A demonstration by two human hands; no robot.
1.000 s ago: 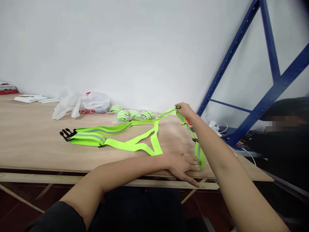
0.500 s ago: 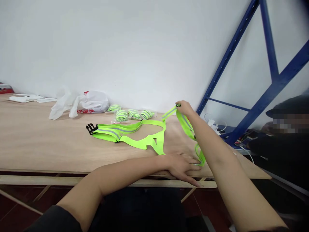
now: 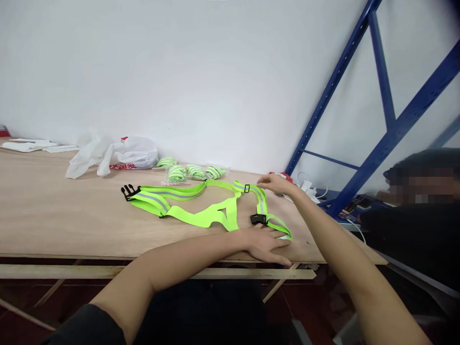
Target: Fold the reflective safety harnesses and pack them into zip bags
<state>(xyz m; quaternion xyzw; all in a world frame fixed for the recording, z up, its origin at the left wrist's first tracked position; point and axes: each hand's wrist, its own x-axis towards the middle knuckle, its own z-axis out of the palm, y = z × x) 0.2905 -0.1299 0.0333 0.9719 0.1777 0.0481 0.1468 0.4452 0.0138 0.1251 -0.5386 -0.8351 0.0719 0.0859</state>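
Note:
A neon-green reflective strap harness (image 3: pixel 201 211) with grey stripes and black buckles lies spread on the wooden table (image 3: pixel 53 215). My left hand (image 3: pixel 268 245) lies flat with fingers stretched out, pressing the harness's near end by a black buckle (image 3: pixel 258 219) at the table's front edge. My right hand (image 3: pixel 275 183) hovers just beyond the far strap, fingers loosely extended, holding nothing.
Several rolled green straps in clear bags (image 3: pixel 190 171) lie by the wall, next to a white plastic bag (image 3: pixel 118 154). Papers (image 3: pixel 28 145) sit at far left. A blue metal rack (image 3: pixel 377 110) stands right, with white cables (image 3: pixel 309 187) and a seated person (image 3: pixel 420 215) beside it.
My right hand has lowered the raised strap onto the table and let it go. The strap now lies flat. My left hand stays pressed on the near end.

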